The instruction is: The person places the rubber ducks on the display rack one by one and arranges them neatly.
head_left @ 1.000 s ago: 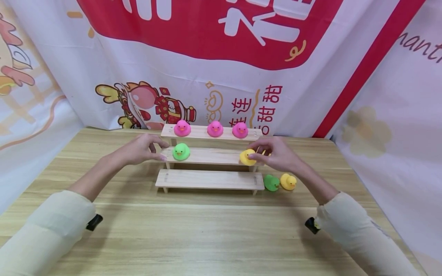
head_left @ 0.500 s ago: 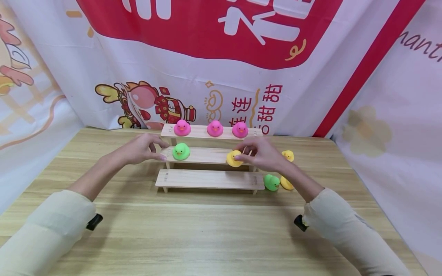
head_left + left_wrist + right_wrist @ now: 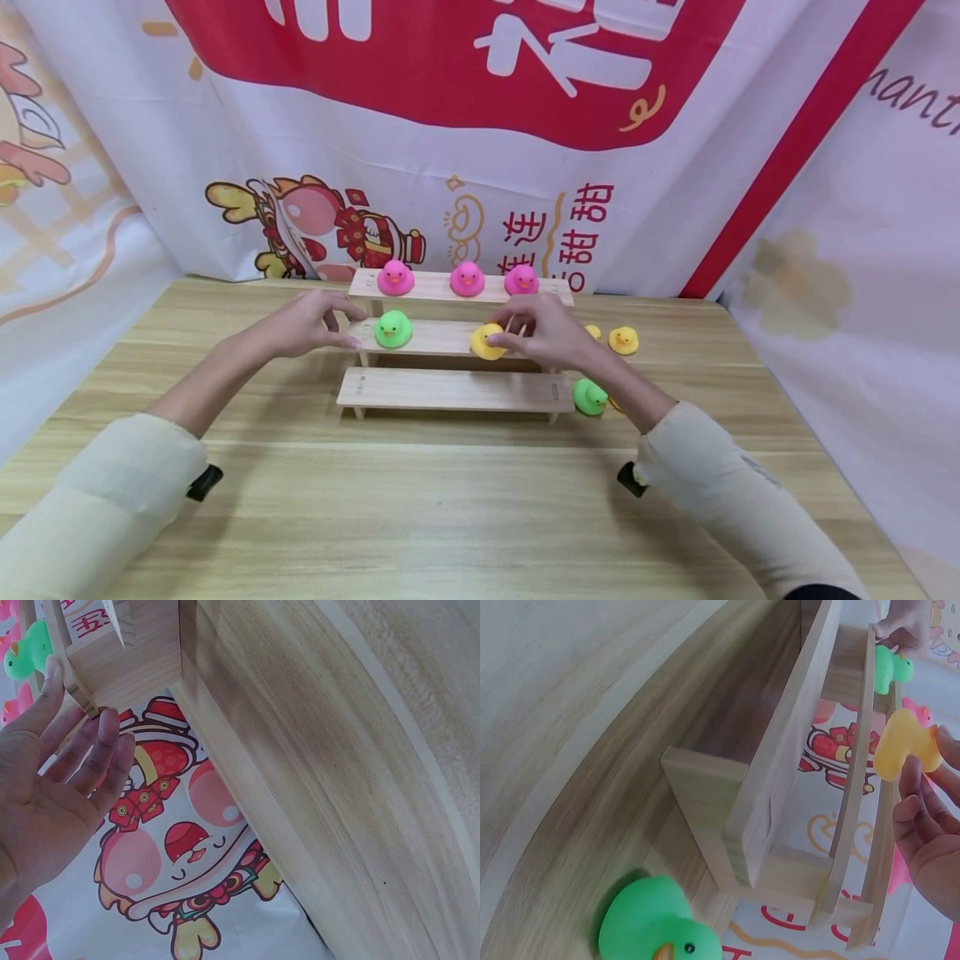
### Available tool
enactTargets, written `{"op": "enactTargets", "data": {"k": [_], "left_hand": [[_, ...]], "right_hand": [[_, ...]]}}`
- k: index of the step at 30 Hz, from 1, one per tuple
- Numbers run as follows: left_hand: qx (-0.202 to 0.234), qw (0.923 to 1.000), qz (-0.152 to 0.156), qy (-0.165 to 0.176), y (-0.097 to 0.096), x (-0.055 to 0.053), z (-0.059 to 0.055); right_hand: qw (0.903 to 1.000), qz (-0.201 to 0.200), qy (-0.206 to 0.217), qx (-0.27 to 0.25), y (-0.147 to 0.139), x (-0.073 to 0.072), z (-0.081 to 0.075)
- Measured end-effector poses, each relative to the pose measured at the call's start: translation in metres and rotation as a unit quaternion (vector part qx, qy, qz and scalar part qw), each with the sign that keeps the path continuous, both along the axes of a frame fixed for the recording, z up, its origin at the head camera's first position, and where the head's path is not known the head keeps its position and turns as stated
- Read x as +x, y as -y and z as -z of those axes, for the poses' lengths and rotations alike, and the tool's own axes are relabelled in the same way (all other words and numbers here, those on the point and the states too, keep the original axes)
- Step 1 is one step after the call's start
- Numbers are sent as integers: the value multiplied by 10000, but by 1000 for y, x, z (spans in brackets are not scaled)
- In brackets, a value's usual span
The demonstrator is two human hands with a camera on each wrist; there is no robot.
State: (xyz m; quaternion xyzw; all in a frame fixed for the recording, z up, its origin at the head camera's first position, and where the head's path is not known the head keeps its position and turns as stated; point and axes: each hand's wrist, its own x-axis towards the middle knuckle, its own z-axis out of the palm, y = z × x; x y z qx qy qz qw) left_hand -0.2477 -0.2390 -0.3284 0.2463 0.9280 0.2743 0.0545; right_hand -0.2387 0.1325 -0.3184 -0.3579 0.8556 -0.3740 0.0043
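Note:
My right hand (image 3: 546,331) pinches a yellow rubber duck (image 3: 486,342) between thumb and fingers at the middle tier of a stepped wooden shelf (image 3: 450,390). In the right wrist view that duck (image 3: 904,746) shows at the fingertips; whether it touches the board is unclear. My left hand (image 3: 311,323) holds the left end of the same tier, thumb in front and fingers behind, as the left wrist view shows at the board end (image 3: 75,684). A green rubber duck (image 3: 393,330) sits on that tier near the left hand. Three pink rubber ducks (image 3: 467,280) stand along the top tier.
Right of the shelf, a green duck (image 3: 590,397) stands on the wooden table (image 3: 435,500). Yellow ducks (image 3: 623,340) lie behind it, some partly hidden by the right forearm. A printed cloth (image 3: 420,200) hangs close behind the shelf.
My right hand has moved left along the middle tier with the yellow duck, from near its right end towards the middle. My left hand has stayed put.

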Motion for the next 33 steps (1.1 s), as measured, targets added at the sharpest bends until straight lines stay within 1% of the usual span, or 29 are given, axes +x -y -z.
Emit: {"op": "enactTargets", "data": {"k": [9,14,22,29,33], "left_hand": [[15,10000,-69,-1,0,-1,0],[-115,9999,0,-86,0,-1,1],[-167,9998,68,-115,0,0,0],[-159,9998,67,-122,0,1,-1],[-175,9997,85,-135,0,1,0]], "right_hand": [[9999,62,-103,42,14,-2,3],[9999,61,-109,17,20,-2,4],[9995,104,-177,220,29,-4,5],[9993,268,16,276,35,-6,4],[9992,274,88,266,37,-6,3]]}}
